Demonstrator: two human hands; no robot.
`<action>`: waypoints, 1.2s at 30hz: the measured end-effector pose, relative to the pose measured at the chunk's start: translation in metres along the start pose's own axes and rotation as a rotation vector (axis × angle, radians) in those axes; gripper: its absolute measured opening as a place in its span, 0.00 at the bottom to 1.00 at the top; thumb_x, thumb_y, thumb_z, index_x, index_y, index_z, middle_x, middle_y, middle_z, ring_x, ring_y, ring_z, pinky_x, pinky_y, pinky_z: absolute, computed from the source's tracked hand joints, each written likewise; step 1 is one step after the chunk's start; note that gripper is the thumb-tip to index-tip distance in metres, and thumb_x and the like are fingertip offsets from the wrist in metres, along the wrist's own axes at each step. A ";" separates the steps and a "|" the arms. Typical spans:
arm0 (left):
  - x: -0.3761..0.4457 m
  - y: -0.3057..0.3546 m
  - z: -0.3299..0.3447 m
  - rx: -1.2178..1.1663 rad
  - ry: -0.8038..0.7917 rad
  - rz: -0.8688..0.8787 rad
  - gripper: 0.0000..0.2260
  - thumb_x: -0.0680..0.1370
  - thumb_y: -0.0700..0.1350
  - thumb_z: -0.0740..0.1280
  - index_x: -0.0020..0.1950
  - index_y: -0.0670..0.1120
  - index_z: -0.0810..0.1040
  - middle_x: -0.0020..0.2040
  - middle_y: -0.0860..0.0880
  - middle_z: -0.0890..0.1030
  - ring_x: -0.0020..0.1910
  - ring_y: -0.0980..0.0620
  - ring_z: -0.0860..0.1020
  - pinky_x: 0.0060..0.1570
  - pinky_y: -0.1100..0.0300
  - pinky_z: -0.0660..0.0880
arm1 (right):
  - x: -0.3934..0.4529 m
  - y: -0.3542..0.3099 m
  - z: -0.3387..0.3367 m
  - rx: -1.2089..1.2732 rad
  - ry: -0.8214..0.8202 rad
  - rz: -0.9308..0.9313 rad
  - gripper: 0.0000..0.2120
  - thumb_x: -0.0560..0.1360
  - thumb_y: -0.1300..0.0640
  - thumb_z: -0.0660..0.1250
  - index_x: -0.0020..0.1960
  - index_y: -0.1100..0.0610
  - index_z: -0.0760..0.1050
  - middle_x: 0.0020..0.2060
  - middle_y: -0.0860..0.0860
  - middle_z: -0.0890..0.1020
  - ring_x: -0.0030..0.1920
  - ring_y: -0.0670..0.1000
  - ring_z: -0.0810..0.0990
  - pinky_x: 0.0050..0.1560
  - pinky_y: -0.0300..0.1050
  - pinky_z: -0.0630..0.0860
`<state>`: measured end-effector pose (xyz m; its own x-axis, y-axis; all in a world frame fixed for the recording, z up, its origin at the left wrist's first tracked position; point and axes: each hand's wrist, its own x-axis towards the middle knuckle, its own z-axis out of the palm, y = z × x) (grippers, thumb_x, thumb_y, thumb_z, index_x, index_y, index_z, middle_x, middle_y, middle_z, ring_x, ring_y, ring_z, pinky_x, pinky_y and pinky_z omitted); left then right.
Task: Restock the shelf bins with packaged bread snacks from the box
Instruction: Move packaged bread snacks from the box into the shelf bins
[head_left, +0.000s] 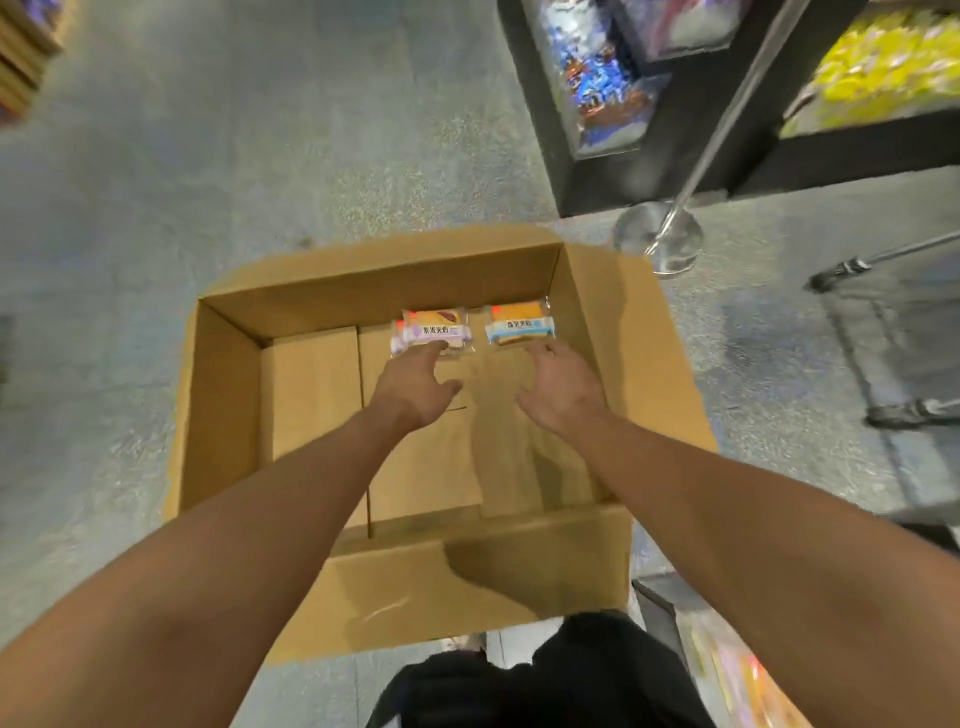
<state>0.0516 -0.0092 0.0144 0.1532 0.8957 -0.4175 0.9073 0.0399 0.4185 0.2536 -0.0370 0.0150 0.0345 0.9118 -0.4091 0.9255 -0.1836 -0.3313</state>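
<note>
An open cardboard box (228, 405) stands on the floor in front of me. Two packaged bread snacks lie at its far wall: one with a purple label (434, 328) and one with a blue label (519, 325). My left hand (415, 389) reaches into the box with fingers spread, its fingertips at the near edge of the purple-label pack. My right hand (563, 387) is also spread, its fingertips just short of the blue-label pack. Neither hand holds anything.
A dark shelf unit with clear bins of colourful packs (602, 88) stands at the upper right. A metal stanchion post and round base (660, 239) sit beside the box's far right corner. A cart frame (893, 374) is at the right. Grey floor lies to the left.
</note>
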 end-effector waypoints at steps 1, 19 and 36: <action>0.015 -0.001 0.004 -0.005 -0.002 -0.023 0.29 0.79 0.53 0.68 0.78 0.48 0.65 0.76 0.46 0.68 0.75 0.47 0.65 0.71 0.57 0.61 | 0.019 0.006 0.004 -0.005 -0.029 -0.009 0.27 0.74 0.49 0.70 0.70 0.53 0.68 0.66 0.55 0.72 0.64 0.58 0.73 0.63 0.52 0.75; 0.184 -0.086 0.129 0.252 -0.252 -0.217 0.33 0.81 0.61 0.56 0.81 0.58 0.42 0.82 0.50 0.43 0.80 0.43 0.42 0.77 0.44 0.52 | 0.215 0.081 0.119 -0.235 -0.494 -0.101 0.44 0.77 0.48 0.67 0.82 0.49 0.42 0.81 0.48 0.39 0.81 0.57 0.42 0.77 0.61 0.56; 0.153 -0.099 0.175 -0.031 -0.007 -0.598 0.25 0.75 0.49 0.72 0.70 0.48 0.69 0.63 0.42 0.72 0.63 0.40 0.72 0.60 0.48 0.72 | 0.171 0.076 0.164 -0.226 -0.200 0.016 0.32 0.73 0.63 0.66 0.74 0.52 0.60 0.63 0.59 0.72 0.64 0.62 0.69 0.63 0.54 0.69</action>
<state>0.0542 0.0459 -0.2321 -0.3778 0.7108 -0.5933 0.8250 0.5493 0.1327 0.2677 0.0450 -0.2194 -0.0047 0.8152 -0.5791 0.9867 -0.0903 -0.1352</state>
